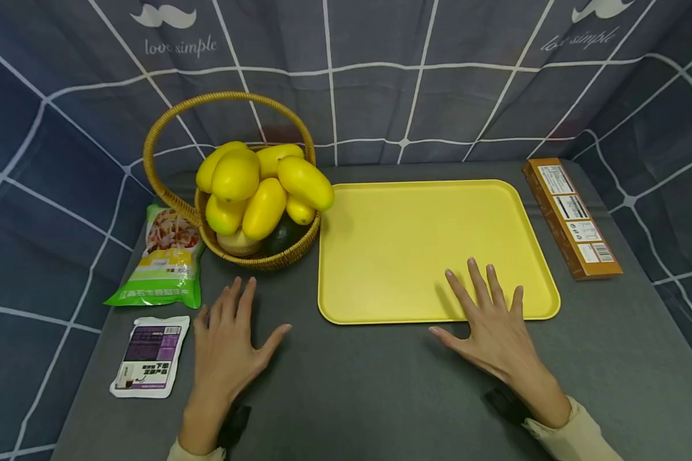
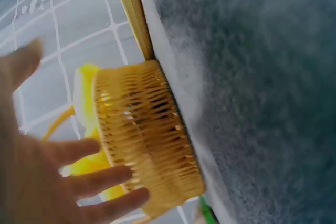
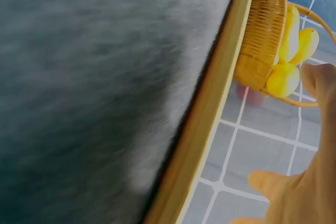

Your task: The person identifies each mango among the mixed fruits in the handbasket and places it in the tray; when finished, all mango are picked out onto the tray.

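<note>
My left hand [image 1: 226, 349] is spread with its fingers extended, just in front of the wicker basket [image 1: 291, 256]; nothing is held in it. Several yellow mangoes [image 1: 307, 182] fill the basket, with a dark green avocado [image 1: 285, 234] and a pale tan round item [image 1: 239, 244] partly hidden beneath them. On the right, my right hand [image 1: 493, 333] is spread too, its fingers over the front edge of the yellow tray [image 1: 403, 256]. Whether those fingers touch the tray I cannot tell. The basket's woven side [image 2: 142, 129] shows beyond my fingers in the left wrist view.
Left of the basket lies a green food bag [image 1: 164, 262], with a white and purple pouch [image 1: 151, 356] nearer me. A brown box [image 1: 572, 219] lies right of the tray. Behind everything hangs a grey checked curtain [image 1: 375, 96]. The basket's tall handle [image 1: 225, 96] arches upward.
</note>
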The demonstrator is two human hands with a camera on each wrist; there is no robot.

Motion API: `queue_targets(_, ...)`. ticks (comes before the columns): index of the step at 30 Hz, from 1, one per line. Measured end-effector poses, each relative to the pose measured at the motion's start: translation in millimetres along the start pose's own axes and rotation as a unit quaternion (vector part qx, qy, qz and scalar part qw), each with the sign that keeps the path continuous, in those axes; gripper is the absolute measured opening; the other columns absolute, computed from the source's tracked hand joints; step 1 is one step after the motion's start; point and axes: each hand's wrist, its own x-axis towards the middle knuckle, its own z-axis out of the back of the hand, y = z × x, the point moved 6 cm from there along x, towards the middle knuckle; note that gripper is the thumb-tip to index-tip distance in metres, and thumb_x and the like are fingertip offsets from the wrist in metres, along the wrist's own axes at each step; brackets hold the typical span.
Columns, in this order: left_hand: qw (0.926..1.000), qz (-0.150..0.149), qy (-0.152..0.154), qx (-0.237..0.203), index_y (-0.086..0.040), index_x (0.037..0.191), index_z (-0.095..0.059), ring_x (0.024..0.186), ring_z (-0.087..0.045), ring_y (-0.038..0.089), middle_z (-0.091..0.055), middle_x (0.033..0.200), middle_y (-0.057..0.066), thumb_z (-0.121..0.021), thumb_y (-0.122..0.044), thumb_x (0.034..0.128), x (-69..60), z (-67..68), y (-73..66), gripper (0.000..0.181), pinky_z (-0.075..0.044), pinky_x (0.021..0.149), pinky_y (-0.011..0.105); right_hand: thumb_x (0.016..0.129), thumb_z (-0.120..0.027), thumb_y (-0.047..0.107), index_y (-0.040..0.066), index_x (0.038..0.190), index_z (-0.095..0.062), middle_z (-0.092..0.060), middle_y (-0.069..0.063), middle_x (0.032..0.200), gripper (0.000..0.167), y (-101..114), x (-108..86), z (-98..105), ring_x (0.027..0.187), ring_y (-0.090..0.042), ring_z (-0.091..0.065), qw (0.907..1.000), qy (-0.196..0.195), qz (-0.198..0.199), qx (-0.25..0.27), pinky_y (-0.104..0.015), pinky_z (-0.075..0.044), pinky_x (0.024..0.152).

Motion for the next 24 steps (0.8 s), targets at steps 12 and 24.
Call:
queue_targets(12, 0.9414, 0.194, -0.088, -0.261, -0.026, 0.157, -0.020, 0.118, -0.053, 0.037, -0.043, 0.141, 0.021, -0.077, -0.035, 0.0843, 40.7, 8.0, 43.0, 0.093, -0.045, 0.085, 0.047, 0.083, -0.074, 0.044, 0.022, 0.155, -0.031, -0.020, -0.015, 0.162, 0.087, 62.1, 50.5, 25.3, 0.143, -0.042, -0.030, 0.9827, -0.053, 0.095, 0.150, -0.070, -0.029, 0.105)
queue_targets(24, 0.8962, 0.266, -0.081, -0.346, -0.022, 0.158, -0.005, 0.143, -0.027, 0.027, -0.012, 0.159, 0.013, -0.080, -0.045, 0.0790, 64.4, -27.3, 47.7, 0.112, -0.034, 0.111, 0.048, 0.090, -0.071, 0.036, 0.023, 0.154, -0.032, -0.011, -0.011, 0.164, 0.076, 108.9, 129.3, 34.2, 0.145, -0.035, -0.028, 0.9466, -0.056, 0.221, 0.228, -0.056, -0.043, 0.103)
